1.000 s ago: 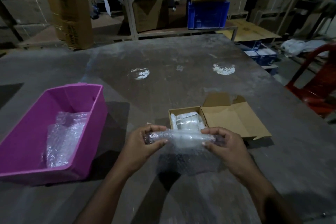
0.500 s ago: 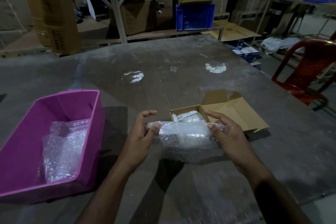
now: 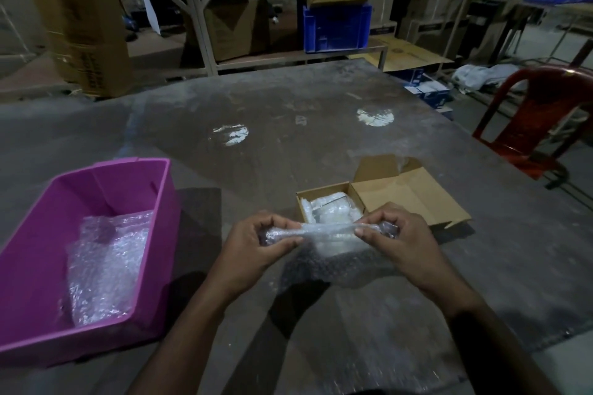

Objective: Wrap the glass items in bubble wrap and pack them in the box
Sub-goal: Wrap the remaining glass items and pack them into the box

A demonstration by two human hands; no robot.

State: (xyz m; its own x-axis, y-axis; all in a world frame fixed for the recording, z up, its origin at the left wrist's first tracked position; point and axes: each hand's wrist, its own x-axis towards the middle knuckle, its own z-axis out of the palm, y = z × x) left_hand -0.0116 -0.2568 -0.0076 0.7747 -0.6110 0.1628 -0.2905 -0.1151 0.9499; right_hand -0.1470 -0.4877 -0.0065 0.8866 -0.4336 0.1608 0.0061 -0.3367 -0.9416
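Note:
Both hands hold a bubble-wrapped item [image 3: 327, 236] just above the table, in front of the open cardboard box [image 3: 324, 194]. My left hand [image 3: 256, 247] pinches the roll's left end and my right hand [image 3: 398, 240] pinches its right end. A loose tail of bubble wrap hangs down below the roll. What is inside the wrap is hidden. The small box holds another bubble-wrapped bundle [image 3: 330, 210], and its lid flap [image 3: 404, 196] lies open to the right.
A pink plastic bin [image 3: 38, 266] with loose bubble wrap sheets [image 3: 106, 266] stands at the left on the grey table [image 3: 288, 112]. A red plastic chair [image 3: 539, 119] stands at the right. Shelves, cartons and a blue crate [image 3: 337, 26] fill the back.
Both hands have rolled the wrap tighter round the item and now pinch its ends. The camera has shifted slightly.

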